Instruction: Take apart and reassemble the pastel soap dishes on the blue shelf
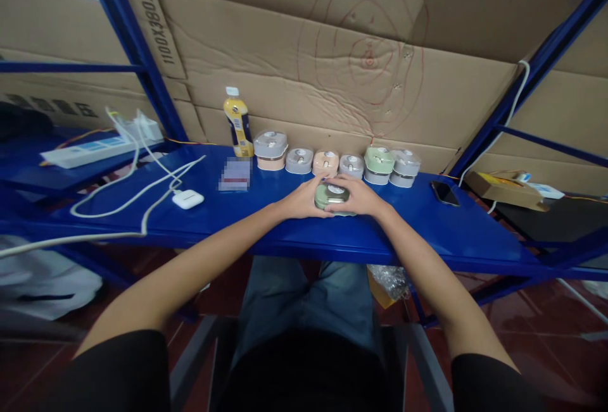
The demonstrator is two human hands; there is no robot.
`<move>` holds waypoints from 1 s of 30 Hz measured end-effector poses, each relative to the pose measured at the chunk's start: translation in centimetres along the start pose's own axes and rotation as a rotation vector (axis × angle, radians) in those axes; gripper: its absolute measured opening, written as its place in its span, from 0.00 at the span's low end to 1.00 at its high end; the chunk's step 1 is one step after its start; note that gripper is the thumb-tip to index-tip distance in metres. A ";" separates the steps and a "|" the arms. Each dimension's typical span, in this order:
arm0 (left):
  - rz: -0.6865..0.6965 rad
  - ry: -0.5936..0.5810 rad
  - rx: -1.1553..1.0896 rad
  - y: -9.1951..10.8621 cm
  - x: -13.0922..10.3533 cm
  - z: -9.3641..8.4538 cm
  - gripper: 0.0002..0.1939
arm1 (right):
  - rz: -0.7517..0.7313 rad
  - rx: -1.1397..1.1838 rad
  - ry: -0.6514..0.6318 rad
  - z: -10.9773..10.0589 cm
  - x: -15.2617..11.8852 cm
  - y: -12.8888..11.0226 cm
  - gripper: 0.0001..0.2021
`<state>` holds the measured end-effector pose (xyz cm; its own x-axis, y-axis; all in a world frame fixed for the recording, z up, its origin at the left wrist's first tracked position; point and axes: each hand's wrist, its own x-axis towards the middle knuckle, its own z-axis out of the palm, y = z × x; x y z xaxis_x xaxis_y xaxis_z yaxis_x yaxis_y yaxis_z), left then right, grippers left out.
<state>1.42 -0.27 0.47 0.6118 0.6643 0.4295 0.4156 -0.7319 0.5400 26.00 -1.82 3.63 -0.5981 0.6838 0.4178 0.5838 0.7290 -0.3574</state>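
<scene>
Between my two hands is a small green box with a clear lid (332, 194), near the front middle of the blue shelf. My left hand (304, 199) wraps its left side, and my right hand (358, 195) wraps its right side. Just behind stands a row of similar small boxes: a grey one (299, 161), a peach one (326, 162) and another grey one (351, 165). Stacked pairs stand at the ends: a grey box (270, 143) on a peach one at left, a green box (379, 159) on a grey one and a grey pair (405, 168) at right.
A yellow drink bottle (238, 124) stands at the back left. White cables and a white earphone case (188, 199) lie on the left, with a power strip (90, 151) beyond. To the right are a phone (445, 193) and an open cardboard box (506, 190). Cardboard (247, 38) lines the back.
</scene>
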 end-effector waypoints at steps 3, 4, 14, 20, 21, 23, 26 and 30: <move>0.026 -0.007 0.013 -0.3 0.0 0.1 0.63 | 0.010 -0.010 0.012 0.4 -0.2 0.2 0.40; 0.038 -0.010 0.016 -0.4 0.0 0.1 0.61 | 0.014 -0.015 0.016 0.6 -0.3 0.2 0.40; -0.103 0.396 0.113 -0.5 1.8 -2.3 0.49 | 0.249 0.092 0.574 -2.1 -0.9 2.4 0.40; -0.499 0.503 0.233 1.0 10.9 -1.2 0.47 | 0.450 0.114 0.838 -3.9 -1.1 3.7 0.44; -0.528 0.487 0.244 1.5 12.4 -0.3 0.46 | 0.447 0.109 0.846 -3.8 -1.1 3.8 0.44; -0.535 0.478 0.273 2.6 14.7 1.6 0.46 | 0.432 0.086 0.839 -3.6 -1.1 4.0 0.45; -0.563 0.469 0.310 4.0 16.8 4.3 0.47 | 0.436 0.030 0.805 -3.4 -0.9 4.6 0.47; -0.593 0.477 0.334 5.0 17.8 6.3 0.46 | 0.427 -0.022 0.769 -3.4 -0.8 5.0 0.47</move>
<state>18.66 6.93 6.23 -0.0916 0.8922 0.4423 0.8034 -0.1962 0.5621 31.27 1.22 4.32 0.2051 0.6821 0.7019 0.6884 0.4093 -0.5988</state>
